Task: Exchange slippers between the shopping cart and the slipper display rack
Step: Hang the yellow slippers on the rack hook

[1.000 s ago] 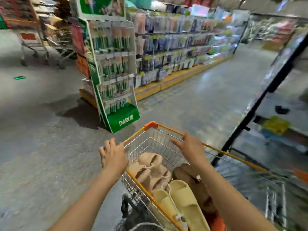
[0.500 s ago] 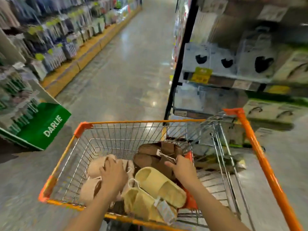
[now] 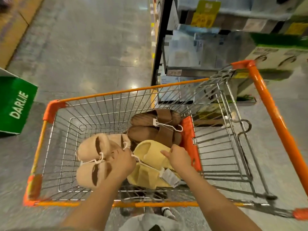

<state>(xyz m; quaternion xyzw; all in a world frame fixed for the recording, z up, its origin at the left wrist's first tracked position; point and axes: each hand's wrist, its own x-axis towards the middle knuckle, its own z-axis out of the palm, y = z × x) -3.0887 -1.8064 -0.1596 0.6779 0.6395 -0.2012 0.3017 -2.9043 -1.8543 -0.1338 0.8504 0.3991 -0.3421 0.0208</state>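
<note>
Here, the shopping cart (image 3: pixel 260 90), with an orange rim and a wire basket, is seen from above, and three pairs of slippers are held in it. The beige slippers (image 3: pixel 95 157) are placed toward the left of the basket and are tied together by a white string. They are gripped by the left hand (image 3: pixel 122 161), whose fingers are curled down at their right edge, near the string. The yellow slippers (image 3: pixel 150 170) are laid just right of the beige pair, with a white tag attached. The upper yellow slipper is touched by the right hand (image 3: pixel 179 158); the fingers are bent over it, but whether it is actually gripped cannot be told. The brown slippers (image 3: pixel 155 129) are stacked behind the yellow pair, against an orange flap. A shelf rack (image 3: pixel 200 47) with blurred boxes is seen beyond the cart's far right corner, and a green DARLIE stand (image 3: pixel 15 105) is noted at left.
</note>
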